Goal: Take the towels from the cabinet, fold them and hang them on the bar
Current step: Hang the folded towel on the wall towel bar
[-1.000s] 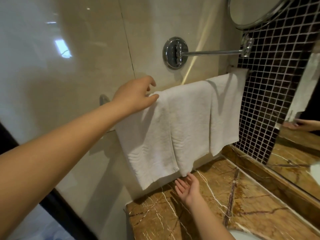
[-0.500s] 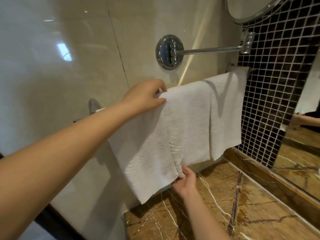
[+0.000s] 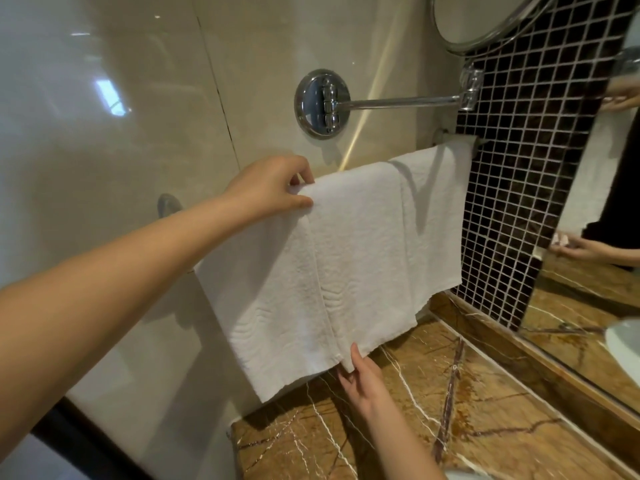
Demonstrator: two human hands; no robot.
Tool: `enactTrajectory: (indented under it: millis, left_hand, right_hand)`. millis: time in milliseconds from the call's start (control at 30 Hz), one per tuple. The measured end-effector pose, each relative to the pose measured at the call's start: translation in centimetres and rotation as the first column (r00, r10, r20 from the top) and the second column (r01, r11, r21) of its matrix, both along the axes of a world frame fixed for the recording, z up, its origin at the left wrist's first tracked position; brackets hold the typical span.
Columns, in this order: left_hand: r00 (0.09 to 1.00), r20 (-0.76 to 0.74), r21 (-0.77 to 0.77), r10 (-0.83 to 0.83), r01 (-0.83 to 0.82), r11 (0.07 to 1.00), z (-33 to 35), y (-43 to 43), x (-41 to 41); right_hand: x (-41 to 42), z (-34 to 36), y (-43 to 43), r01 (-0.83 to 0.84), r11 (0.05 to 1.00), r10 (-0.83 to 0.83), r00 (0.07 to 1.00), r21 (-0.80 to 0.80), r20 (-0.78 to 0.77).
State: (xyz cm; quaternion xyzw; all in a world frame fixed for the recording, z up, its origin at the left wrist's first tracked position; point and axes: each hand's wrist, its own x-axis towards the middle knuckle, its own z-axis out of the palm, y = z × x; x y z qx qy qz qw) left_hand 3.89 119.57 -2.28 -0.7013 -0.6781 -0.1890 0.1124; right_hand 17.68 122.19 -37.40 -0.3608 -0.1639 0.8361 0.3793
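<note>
Over the bar (image 3: pixel 457 136), the white towels (image 3: pixel 346 265) already hang folded just above the counter (image 3: pixel 485 410), so I'd guess only straightening is left. Left grip (image 3: pixel 273 192) pinches a top edge, right grip (image 3: pixel 363 379) pinches a bottom corner. Bar's mostly buried under cloth, the cabinet's out of view, and I can't tell the exact towel count.

Three white towels (image 3: pixel 363 254), one bar (image 3: pixel 450 136), one left hand (image 3: pixel 270 188), one right hand (image 3: pixel 363 379), one round mirror (image 3: pixel 478 15).
</note>
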Motion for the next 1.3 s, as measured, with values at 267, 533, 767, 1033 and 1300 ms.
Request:
enactTrajectory:
  millis: [267, 533, 767, 1033, 1300]
  left_hand:
    - [0.999, 0.002, -0.047, 0.039, -0.039, 0.998, 0.7, 0.8, 0.7]
    - [0.994, 0.106, -0.017, -0.041, 0.043, 0.999, 0.9, 5.4, 3.6]
    - [0.996, 0.021, 0.0, -0.086, 0.086, 0.996, 0.9, 9.3, 7.3]
    - [0.995, 0.003, 0.003, -0.102, 0.102, 0.995, 0.2, 12.3, 8.8]
    - [0.995, 0.028, 0.022, -0.1, 0.1, 0.995, 0.0, 12.9, 8.7]
  right_hand:
    - [2.1, 0.5, 1.2, -0.085, 0.996, 0.082, 0.994, 0.034, 0.068]
    - [4.5, 2.1, 6.0, -0.004, 1.0, 0.004, 1.0, -0.005, -0.004]
    - [5.0, 3.9, 10.0, 0.164, 0.979, -0.175, 0.981, -0.124, -0.086]
    - [4.2, 3.5, 11.9, 0.16, 0.984, -0.174, 0.965, -0.083, -0.196]
    - [4.1, 1.9, 12.2, 0.114, 0.993, -0.115, 0.974, -0.019, -0.196]
